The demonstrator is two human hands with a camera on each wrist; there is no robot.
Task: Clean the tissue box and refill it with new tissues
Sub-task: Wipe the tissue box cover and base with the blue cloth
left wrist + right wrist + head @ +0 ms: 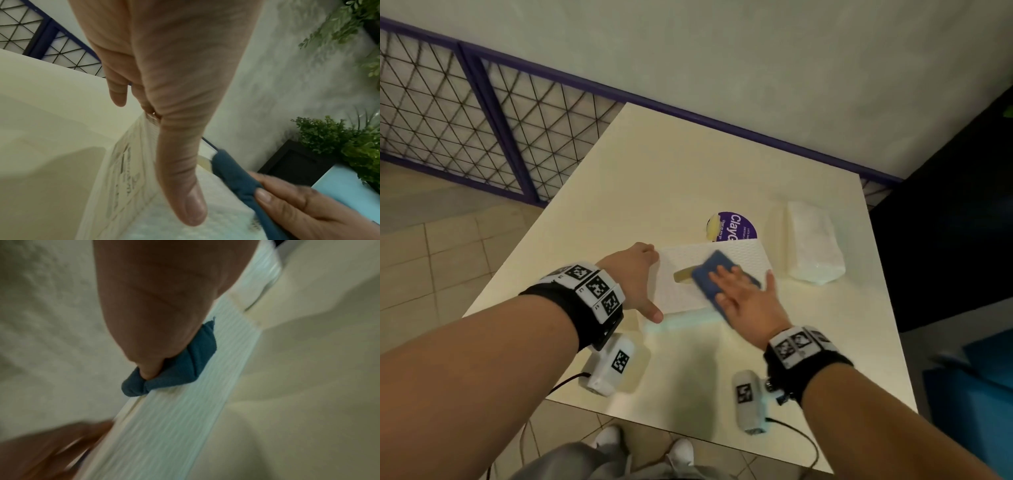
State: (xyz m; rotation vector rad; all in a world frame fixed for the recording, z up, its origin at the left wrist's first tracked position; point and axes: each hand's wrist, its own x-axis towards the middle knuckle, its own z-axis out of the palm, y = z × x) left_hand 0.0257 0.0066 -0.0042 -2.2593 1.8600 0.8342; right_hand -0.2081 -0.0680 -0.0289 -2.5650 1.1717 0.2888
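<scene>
The white tissue box (681, 294) lies flat in the middle of the cream table (654, 164), its slot (683, 275) facing up. My left hand (638, 274) grips the box's left end, thumb on the near corner and fingers on the far corner. In the left wrist view the thumb (180, 178) lies along the box (131, 186). My right hand (743, 298) holds a folded blue cloth (710, 270) down on the box top. Its thumb digs into the cloth (185, 369) at the box's near edge (174, 418). A wrapped pack of new tissues (813, 243) lies right of the box.
A round purple sticker (738, 226) sits just behind the box. A purple-framed mesh fence (465, 120) and a grey wall lie beyond the table's far edge. Green plants (339, 146) and a black frame (294, 160) stand off to the right. The tiled floor lies left.
</scene>
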